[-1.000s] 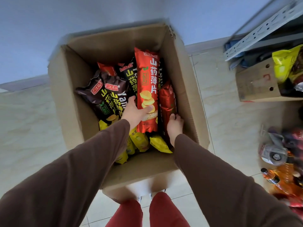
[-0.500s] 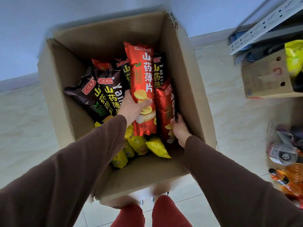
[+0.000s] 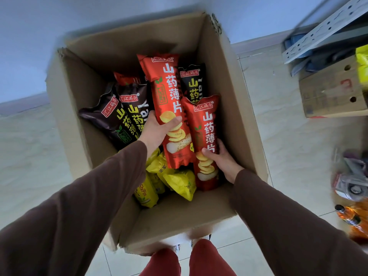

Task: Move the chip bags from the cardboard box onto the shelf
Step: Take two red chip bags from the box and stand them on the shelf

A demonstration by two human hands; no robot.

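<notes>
Left hand (image 3: 157,130) wrapped round a tall red bag (image 3: 169,108), long axis running up and away from the wrist. Right hand (image 3: 223,158) clamped on a second red bag (image 3: 205,132), just right of the first. Both inside the box (image 3: 239,108); shelf (image 3: 322,30) far right, nearer the right hand.

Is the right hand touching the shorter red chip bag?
Touching. The head view shows the right hand gripping the shorter red chip bag, thumb across its front.
</notes>
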